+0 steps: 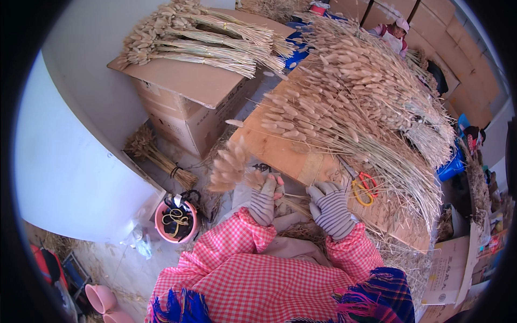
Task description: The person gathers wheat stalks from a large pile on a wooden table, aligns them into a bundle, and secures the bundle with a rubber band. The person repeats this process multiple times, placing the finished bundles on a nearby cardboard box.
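My left hand [263, 202], in a striped glove with bare fingertips, is closed around a small bunch of dried bunny-tail grass [230, 165]. Its fluffy heads point up and to the left, and its stems run right, under the edge of the board. My right hand [332, 210], gloved alike, lies at the near edge of the wooden board [270, 149], beside those stem ends. Whether its fingers grip any stem is hidden. Scissors [360, 186] with one red and one yellow handle rest just right of it. A large loose pile of bunny-tail grass [347, 105] covers much of the board.
Tied bundles [210, 44] lie on a cardboard box [177, 109] at the upper left. Another bundle [161, 157] stands on the floor below it. A pink bucket [193, 232] holds black and yellow ties. A person [395, 35] is behind the pile. Another carton [448, 270] stands right.
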Motion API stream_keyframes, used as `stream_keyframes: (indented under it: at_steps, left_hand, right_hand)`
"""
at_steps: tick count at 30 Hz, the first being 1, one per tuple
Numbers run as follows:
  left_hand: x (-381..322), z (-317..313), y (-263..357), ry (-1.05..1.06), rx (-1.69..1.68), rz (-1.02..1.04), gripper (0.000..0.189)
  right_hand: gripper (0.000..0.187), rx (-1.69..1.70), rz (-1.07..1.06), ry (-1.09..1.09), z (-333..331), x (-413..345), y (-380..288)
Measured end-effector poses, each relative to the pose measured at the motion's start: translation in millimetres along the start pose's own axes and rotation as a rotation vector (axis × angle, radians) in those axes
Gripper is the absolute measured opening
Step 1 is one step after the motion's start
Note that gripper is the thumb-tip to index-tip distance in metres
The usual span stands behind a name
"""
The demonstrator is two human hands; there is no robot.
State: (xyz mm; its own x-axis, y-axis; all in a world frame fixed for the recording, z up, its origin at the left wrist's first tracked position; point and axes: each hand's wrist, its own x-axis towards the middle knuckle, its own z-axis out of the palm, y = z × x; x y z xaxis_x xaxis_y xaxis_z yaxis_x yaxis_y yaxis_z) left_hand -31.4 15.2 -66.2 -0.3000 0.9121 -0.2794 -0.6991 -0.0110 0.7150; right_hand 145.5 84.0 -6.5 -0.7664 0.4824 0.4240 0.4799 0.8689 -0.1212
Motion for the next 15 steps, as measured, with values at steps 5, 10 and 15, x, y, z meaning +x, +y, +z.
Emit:
stream_keyframes:
  at_steps: [5,10,15]
  left_hand:
    - [2.5,12.4,-9.7,0.09,0.133,0.212,0.029]
    - [2.7,10.4,-7.7,-0.037,0.028,0.093,0.029]
    - [4.2,3.3,-11.1,-0.106,0.002,0.056,0.03]
  right_hand:
    - [0.029,0.134,-0.122,0.132,-9.0,35.6,-32.1]
    - [0.022,0.241,-0.21,0.308,9.6,75.3,-65.4]
    - [0.022,0.279,-0.14,0.249,15.1,94.4,-73.0]
